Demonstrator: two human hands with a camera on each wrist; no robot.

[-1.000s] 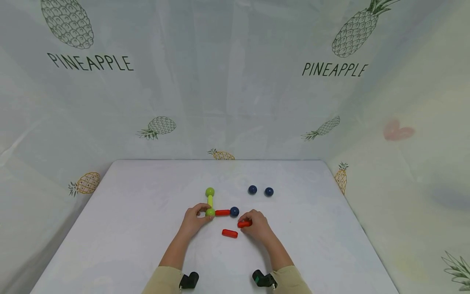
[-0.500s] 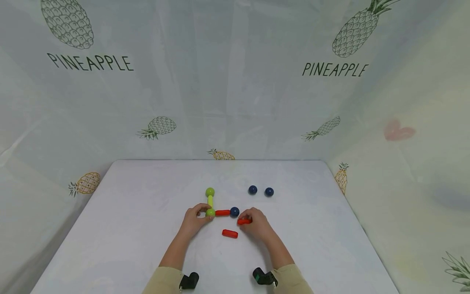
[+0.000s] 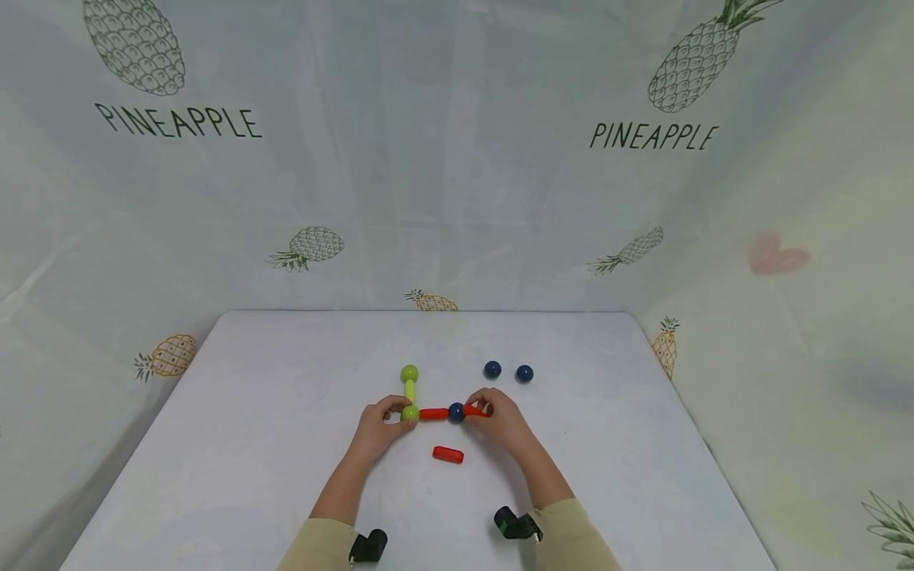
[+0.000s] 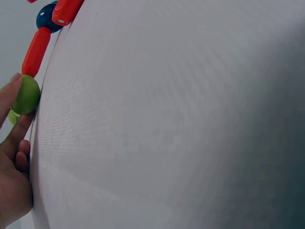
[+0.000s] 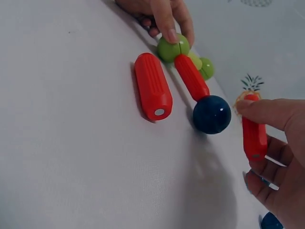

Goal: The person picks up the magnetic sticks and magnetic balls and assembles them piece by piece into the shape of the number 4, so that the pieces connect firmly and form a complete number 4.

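Observation:
My left hand (image 3: 376, 428) pinches a green ball (image 4: 27, 94) at the corner of an L-shaped piece built of balls and rods. From this ball a yellow-green rod (image 3: 410, 391) runs back to another green ball (image 3: 409, 373). A red rod (image 3: 433, 414) runs right to a dark blue ball (image 5: 212, 114). Between thumb and fingers, my right hand (image 3: 502, 420) holds a second red rod (image 5: 255, 136). In the head view its left end is right at the blue ball's right side; the right wrist view shows a small gap between them.
A loose red rod (image 3: 447, 454), with a small metal disc in its end, lies in front of the built piece. Two more dark blue balls, one at left (image 3: 493, 369) and one at right (image 3: 524, 373), sit farther back on the white table (image 3: 307, 349).
My right hand has moved back, away from me, bringing its red rod from in front of the blue ball up to the ball's right side. The left hand keeps its place on the green ball.

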